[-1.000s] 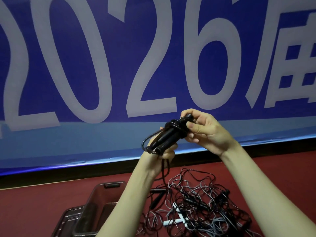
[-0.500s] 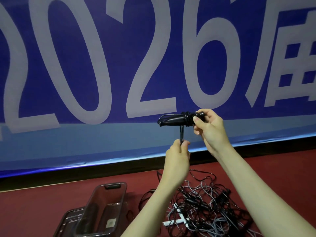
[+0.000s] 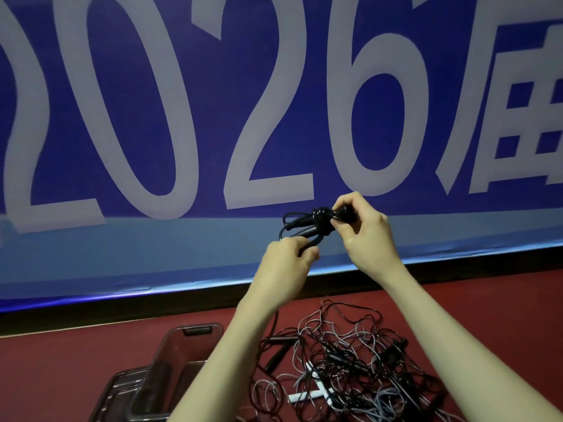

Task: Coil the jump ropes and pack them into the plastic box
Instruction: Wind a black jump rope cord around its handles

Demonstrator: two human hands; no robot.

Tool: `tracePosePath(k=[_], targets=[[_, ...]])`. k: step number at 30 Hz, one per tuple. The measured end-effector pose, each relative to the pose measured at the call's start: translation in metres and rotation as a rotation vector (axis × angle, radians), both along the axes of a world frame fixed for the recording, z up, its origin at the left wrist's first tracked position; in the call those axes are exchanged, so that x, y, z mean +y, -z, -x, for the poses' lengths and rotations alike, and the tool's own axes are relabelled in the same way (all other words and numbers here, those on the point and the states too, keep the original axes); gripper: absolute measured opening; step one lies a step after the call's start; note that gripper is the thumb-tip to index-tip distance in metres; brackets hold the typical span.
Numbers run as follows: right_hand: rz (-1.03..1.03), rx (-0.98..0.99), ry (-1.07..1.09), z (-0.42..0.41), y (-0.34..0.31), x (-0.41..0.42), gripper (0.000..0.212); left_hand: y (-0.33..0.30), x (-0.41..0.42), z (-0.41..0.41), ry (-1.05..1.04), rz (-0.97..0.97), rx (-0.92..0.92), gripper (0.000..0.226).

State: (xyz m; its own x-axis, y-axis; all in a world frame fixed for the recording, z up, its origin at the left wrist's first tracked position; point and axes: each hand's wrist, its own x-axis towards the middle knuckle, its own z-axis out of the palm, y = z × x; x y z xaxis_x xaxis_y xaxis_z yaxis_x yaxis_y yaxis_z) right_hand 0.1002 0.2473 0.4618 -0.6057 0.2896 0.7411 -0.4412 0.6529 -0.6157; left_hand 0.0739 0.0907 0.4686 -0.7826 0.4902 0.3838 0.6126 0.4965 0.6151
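A large blue banner [image 3: 274, 117] with big pale numerals "2026" fills the background, with a lighter blue band along its lower part and a black strip beneath it. Below that lies a dark red floor [image 3: 61, 360].

Both hands are raised in front of the banner and work on one black jump rope [image 3: 313, 222]. The right hand [image 3: 362, 236] grips the end of the bundled handles between curled fingers and thumb, holding the bundle roughly level. Several turns of black cord are wound tightly round the handles just beside the right fingertips, and a loose loop of cord sticks out on the left side of the bundle. The left hand [image 3: 288, 257] sits just below and to the left, its fingers curled and pinching the free end of the cord that comes down from the wrapped part.

On the floor, under the forearms, lies a tangled pile of ropes [image 3: 350, 367], black and grey cords mixed together, with a few black handles and a white handle [image 3: 310, 394] showing among them. Just to the left of the pile stands the clear plastic box [image 3: 182, 354], partly hidden by the left forearm. Something dark lies inside it, too unclear to name. A clear lid [image 3: 122, 388] lies flat against the box's left side.
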Motion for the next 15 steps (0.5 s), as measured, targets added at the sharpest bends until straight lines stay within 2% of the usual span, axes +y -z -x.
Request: tracePosePath(k=[2,5,10,15], targets=[[-0.09,-0.106,-0.041,-0.003,-0.005,0.001,0.019,-0.001,-0.006,0.004,-0.012,0.021,0.105,0.017],[-0.168,-0.251,-0.124,-0.008,-0.01,0.006,0.016,-0.002,-0.013,0.011,-0.012,-0.012,0.165,0.017],[-0.122,-0.357,-0.354,-0.018,-0.021,0.014,0.014,-0.001,-0.021,0.018,-0.032,-0.045,0.248,0.012],[-0.026,-0.375,-0.537,-0.028,-0.029,0.025,0.015,-0.003,-0.018,0.017,0.037,-0.162,0.146,0.007]])
